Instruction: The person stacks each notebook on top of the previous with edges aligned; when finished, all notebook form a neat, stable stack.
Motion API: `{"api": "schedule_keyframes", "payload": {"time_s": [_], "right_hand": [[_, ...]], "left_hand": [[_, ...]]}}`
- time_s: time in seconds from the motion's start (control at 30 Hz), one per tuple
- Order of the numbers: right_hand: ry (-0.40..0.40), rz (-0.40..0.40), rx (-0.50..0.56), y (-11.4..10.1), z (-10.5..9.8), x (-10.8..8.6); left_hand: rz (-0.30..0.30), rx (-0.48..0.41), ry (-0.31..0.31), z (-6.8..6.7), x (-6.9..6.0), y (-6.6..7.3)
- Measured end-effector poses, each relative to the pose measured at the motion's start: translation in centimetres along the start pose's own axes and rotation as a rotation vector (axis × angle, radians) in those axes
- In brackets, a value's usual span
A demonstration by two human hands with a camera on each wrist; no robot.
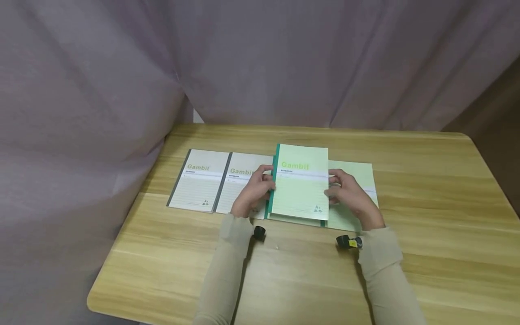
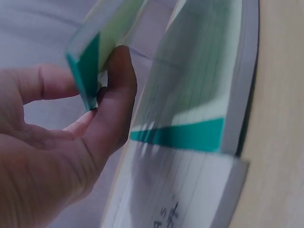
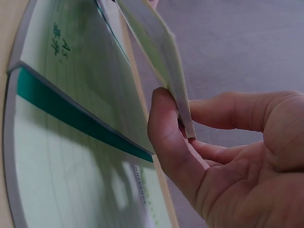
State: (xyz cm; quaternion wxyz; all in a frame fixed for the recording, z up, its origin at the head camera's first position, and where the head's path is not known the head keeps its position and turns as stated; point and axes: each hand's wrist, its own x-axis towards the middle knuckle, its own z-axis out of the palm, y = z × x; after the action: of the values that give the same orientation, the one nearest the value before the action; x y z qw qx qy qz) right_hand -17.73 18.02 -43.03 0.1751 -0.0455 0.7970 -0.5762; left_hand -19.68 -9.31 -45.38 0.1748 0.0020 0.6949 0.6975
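Note:
Between both hands a pale green notebook (image 1: 300, 194) with a darker green spine is held above the table, its "Gambit" cover toward the head camera. My left hand (image 1: 257, 189) pinches its spine edge; in the left wrist view the left hand (image 2: 95, 123) has thumb and fingers on either face of the green spine (image 2: 89, 76). At the opposite edge my right hand (image 1: 351, 192) pinches the page side, with the thumb on one face and fingers on the other in the right wrist view. Beneath it lies another green notebook (image 2: 194, 95), mostly hidden in the head view.
A further green notebook (image 1: 353, 221) lies on the right, partly under my right hand. Two white notebooks with grey spines lie in the row to the left, one at the far end (image 1: 199, 180) and one beside it (image 1: 233, 198). Curtains hang behind the wooden table (image 1: 438, 203).

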Motion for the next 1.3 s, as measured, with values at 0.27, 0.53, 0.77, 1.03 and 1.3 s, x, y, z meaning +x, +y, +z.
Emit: {"api": "schedule_keyframes", "payload": {"time_s": [0.27,0.53,0.77,1.03,1.3], "right_hand": [[-0.007,0.013,-0.001,0.6,0.3,0.0],[-0.033,0.008,0.009,1.2,0.6,0.2],[-0.037,0.006,-0.012,1.5,0.8,0.5],[-0.044,0.004,-0.048,1.7,0.9,0.7],[-0.016,-0.006,-0.180,1.9,0.8,1.0]], "left_hand": [[-0.003,0.129,-0.001,0.0,0.2,-0.4],[-0.022,0.200,0.015,-0.2,0.1,-0.6],[-0.036,0.355,0.062,0.0,0.1,-0.5],[-0.029,0.558,0.110,0.5,0.4,-0.4],[-0.033,0.627,0.109,0.5,0.6,-0.5]]}}
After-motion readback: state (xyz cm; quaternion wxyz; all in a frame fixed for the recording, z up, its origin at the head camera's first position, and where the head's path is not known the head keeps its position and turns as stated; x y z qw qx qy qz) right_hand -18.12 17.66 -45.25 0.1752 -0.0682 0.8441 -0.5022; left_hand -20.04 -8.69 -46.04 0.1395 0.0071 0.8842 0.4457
